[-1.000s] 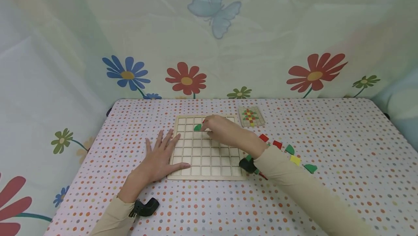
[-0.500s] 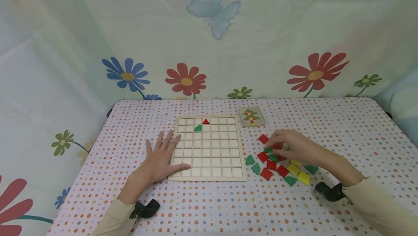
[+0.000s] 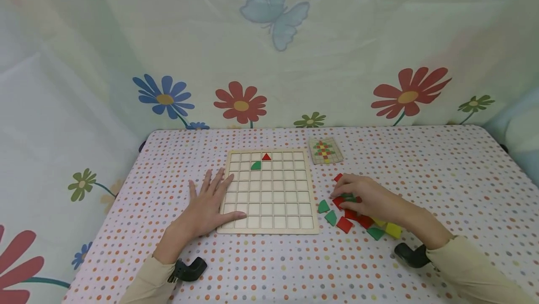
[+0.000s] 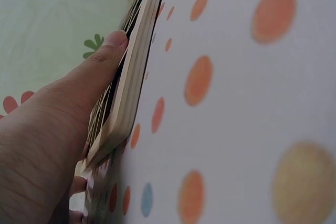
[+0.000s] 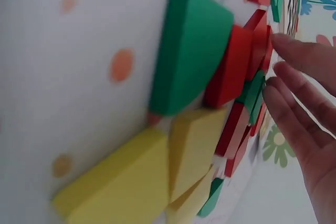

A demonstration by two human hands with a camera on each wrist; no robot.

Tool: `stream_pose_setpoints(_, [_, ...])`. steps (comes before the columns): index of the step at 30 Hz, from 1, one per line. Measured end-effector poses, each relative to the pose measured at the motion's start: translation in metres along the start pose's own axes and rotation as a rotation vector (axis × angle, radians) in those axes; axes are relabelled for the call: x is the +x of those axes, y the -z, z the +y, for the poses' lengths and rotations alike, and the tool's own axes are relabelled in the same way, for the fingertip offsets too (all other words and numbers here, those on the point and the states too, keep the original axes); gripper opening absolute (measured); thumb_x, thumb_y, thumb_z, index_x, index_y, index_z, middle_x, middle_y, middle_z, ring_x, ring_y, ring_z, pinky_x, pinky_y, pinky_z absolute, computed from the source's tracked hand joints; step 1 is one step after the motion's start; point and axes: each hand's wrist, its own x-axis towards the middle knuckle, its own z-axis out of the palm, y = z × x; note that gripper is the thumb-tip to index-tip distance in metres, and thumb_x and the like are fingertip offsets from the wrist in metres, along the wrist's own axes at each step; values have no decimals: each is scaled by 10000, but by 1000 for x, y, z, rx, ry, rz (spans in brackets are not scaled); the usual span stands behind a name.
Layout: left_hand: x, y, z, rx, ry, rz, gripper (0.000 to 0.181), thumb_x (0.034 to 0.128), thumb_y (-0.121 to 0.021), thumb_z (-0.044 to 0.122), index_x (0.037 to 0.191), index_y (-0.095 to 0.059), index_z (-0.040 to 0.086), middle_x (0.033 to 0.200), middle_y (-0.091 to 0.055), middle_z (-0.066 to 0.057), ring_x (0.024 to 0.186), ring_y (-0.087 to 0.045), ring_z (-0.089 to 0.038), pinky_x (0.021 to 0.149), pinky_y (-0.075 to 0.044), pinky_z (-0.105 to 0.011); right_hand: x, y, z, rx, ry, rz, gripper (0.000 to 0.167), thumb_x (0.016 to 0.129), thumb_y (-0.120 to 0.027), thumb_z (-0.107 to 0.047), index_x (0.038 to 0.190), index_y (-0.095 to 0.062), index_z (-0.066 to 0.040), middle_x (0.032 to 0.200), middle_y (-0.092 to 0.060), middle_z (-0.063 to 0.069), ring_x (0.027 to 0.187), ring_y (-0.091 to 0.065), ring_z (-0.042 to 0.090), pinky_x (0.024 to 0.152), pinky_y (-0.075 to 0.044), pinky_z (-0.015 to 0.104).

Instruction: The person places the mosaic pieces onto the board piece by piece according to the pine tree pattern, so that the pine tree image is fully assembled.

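A wooden grid board (image 3: 278, 197) lies mid-table, with a red triangle (image 3: 266, 157) in its top row and a green quarter-circle tile (image 3: 256, 165) one row lower, to the left. My left hand (image 3: 205, 210) rests spread over the board's left side; in the left wrist view its thumb (image 4: 102, 59) lies along the wooden edge. Over the loose tiles right of the board, my right hand (image 3: 370, 199) reaches down with loosely bent fingers. The right wrist view shows its fingertips at red and green tiles, thumb and fingers apart, nothing pinched between them.
Around the right hand lie red squares (image 3: 344, 224), green quarter-circles (image 3: 324, 206) and yellow squares (image 3: 393, 230), some overlapping. A pattern card (image 3: 326, 150) with a tree figure sits by the board's upper right corner. A floral curtain (image 3: 337, 61) hangs behind the table.
My right hand has left the board, uncovering the red triangle in the top row, and moved right to the loose tiles. There it has shifted slightly left and nearer. The left hand stays put.
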Motion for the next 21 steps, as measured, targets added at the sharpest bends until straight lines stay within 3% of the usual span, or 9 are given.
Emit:
stream_pose_setpoints(10, [1, -1, 2, -5, -7, -8, 1068, 888, -648, 732, 1667, -274, 105, 1742, -107, -186, 1590, 20, -462, 1122, 47, -834, 3, 0, -2, 53, -46, -90, 201, 833, -882, -90, 1024, -832, -123, 1035, -670, -67, 939, -641, 130, 794, -591, 284])
stream_pose_setpoints(18, [2, -1, 3, 9, -2, -16, 1063, 894, -652, 720, 1666, -272, 97, 1741, -102, -190, 1589, 19, -466, 1125, 49, -829, 15, 6, -8, 143, -185, -183, 209, 793, -899, -31, 951, -795, -118, 966, -670, -50, 840, -653, 89, 700, -567, 240])
stream_pose_setpoints(21, [2, 0, 3, 11, 1, -10, 1062, 893, -659, 712, 1666, -271, 95, 1740, -106, -192, 1589, 17, -467, 1130, 49, -825, 21, 8, -9, 183, -195, -204, 205, 783, -897, 2, 921, -782, -97, 943, -667, -40, 821, -668, 93, 699, -578, 245])
